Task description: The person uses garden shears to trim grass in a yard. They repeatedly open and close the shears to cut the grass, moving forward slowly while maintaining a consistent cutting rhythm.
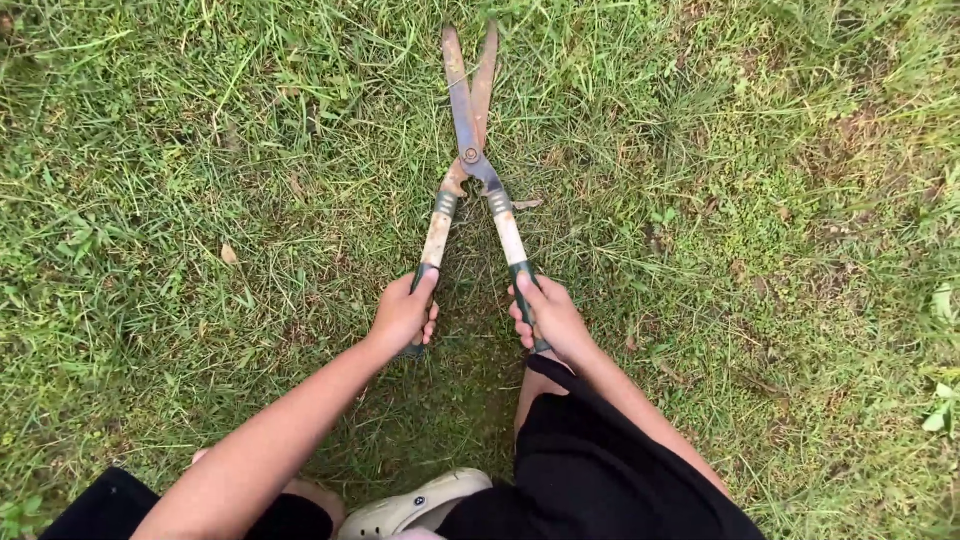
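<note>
Left hand (pixel 403 313) clenched on the shears' (pixel 470 160) left grip, right hand (pixel 548 317) clenched on the right grip, rusty blades nearly closed ahead of both hands, low over grass (pixel 200 200), pale shoe (pixel 415 508) behind them

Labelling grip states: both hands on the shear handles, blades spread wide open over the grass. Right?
Not quite. The head view shows the left hand and right hand each gripping a handle of the garden shears, but the blades are nearly closed, tips almost together, over the grass.
</note>
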